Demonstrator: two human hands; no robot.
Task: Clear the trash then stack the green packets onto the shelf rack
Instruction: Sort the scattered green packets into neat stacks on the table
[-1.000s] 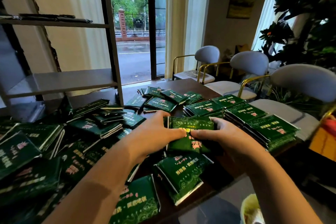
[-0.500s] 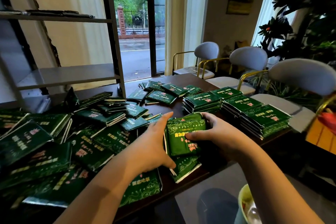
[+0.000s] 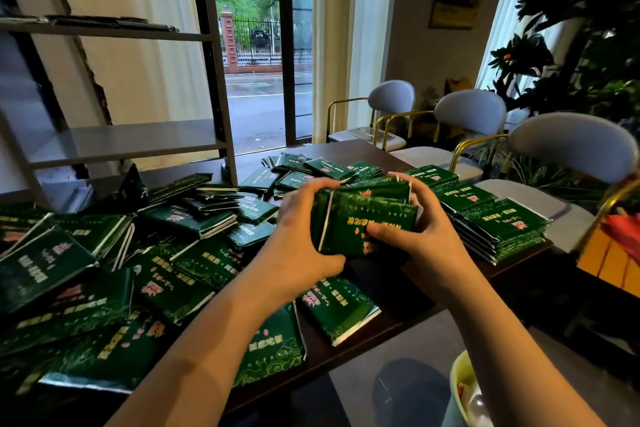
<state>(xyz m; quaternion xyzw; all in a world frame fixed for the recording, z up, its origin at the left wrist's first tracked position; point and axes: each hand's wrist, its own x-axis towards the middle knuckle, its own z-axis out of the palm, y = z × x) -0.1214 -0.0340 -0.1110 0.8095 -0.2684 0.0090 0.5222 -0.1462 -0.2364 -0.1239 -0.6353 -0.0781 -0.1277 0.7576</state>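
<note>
Head view: both hands' grip (image 3: 360, 218) clamps green packets (image 3: 370, 222) above table (image 3: 391, 319).

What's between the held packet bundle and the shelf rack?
Head view: loose green packets scattered on the table lie between the bundle and the shelf rack.

Left hand (image 3: 304, 236) and right hand (image 3: 427, 236) curl inward, arms outstretched.
</note>
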